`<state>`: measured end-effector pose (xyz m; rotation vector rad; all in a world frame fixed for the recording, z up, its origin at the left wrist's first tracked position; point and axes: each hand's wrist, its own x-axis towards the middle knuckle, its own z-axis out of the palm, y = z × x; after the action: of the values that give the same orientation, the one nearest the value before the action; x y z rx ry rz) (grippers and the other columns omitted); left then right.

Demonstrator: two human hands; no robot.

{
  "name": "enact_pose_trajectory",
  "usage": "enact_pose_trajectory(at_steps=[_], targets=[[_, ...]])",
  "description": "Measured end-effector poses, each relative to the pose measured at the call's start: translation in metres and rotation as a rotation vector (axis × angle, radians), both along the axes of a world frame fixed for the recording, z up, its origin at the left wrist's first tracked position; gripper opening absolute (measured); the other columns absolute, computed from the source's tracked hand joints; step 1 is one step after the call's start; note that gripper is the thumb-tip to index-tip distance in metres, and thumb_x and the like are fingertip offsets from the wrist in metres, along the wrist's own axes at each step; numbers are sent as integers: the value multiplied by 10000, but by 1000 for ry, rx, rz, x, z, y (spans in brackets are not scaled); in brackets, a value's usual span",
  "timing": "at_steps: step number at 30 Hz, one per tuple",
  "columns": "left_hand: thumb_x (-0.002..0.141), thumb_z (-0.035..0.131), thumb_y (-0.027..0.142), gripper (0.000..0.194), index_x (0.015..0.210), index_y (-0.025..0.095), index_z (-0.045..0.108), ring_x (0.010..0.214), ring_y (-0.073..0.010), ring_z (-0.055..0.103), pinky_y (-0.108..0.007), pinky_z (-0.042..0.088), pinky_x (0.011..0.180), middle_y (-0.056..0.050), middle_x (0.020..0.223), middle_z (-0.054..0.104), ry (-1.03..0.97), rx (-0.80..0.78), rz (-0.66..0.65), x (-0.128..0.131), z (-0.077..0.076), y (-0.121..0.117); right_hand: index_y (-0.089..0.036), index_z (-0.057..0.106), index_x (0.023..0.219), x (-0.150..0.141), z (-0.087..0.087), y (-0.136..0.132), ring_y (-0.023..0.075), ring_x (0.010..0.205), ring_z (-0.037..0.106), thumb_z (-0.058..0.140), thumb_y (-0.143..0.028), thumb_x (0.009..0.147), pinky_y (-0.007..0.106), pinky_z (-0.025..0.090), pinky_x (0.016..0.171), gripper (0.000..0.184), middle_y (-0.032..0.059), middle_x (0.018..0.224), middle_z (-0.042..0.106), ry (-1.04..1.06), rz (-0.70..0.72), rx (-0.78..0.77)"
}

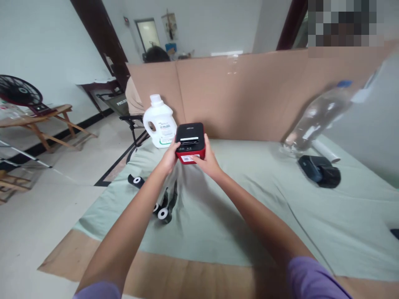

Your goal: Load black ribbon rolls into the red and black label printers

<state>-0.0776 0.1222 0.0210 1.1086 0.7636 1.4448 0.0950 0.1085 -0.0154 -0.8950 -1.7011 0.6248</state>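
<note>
Both of my hands grip a small black and red label printer (190, 140) above a pale green cloth (249, 199). My left hand (171, 157) clasps its left side with the thumb on top. On the other side, my right hand (208, 162) holds the lower front corner, fingers wrapped under it. A white label shows on the printer's red front. Black ribbon rolls with white cores (163, 212) lie on the cloth beneath my left forearm, and another roll (136, 180) rests further left.
A white detergent jug (160, 121) stands behind the printer. A clear plastic bottle (314, 118), a black device (321, 171) and a white paper roll (326, 150) lie at the right. A cardboard wall (249, 95) backs the table; a person sits behind it. A fan (18, 90) stands far left.
</note>
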Motion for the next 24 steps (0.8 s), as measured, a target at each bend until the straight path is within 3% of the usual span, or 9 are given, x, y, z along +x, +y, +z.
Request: enact_pose_trajectory(at_steps=[3,6,10,15,24], targets=[[844,607,280,714,1541,292,450,1472,-256,430,-427,275,1262,14,1503,574,79,57,-102,58,-5,-9,-237,48,1651,57,-2,-27,341,1490,377,773,-534,815,557,291,1224,1145,159,1640,342,126,-85,-7],[843,596,305,791,1596,283,352,1528,-252,337,-415,206,1285,16,1589,473,102,60,-179,114,-23,-25,-232,113,1639,111,-12,-60,337,1488,384,840,-532,738,519,325,1219,1195,167,1636,339,145,-148,-18],[836,570,286,813,1611,276,323,1568,-244,238,-395,146,1296,33,1658,352,132,-40,-181,165,-46,-51,-242,163,1625,157,-32,-97,353,1468,403,855,-485,735,549,337,1210,1152,172,1602,386,92,-234,-74],[865,511,274,721,1578,267,405,1564,-210,254,-341,196,1282,51,1655,351,72,-100,-78,186,-58,-74,-272,77,1636,168,-53,-113,365,1447,429,806,-488,790,616,385,1159,1138,192,1592,386,22,-297,-136],[883,500,283,686,1566,274,433,1563,-187,253,-307,189,1281,66,1644,367,20,-139,-28,179,-72,-73,-231,55,1640,163,-56,-112,370,1477,381,762,-446,824,629,344,1183,1102,197,1629,326,-56,-287,-222]])
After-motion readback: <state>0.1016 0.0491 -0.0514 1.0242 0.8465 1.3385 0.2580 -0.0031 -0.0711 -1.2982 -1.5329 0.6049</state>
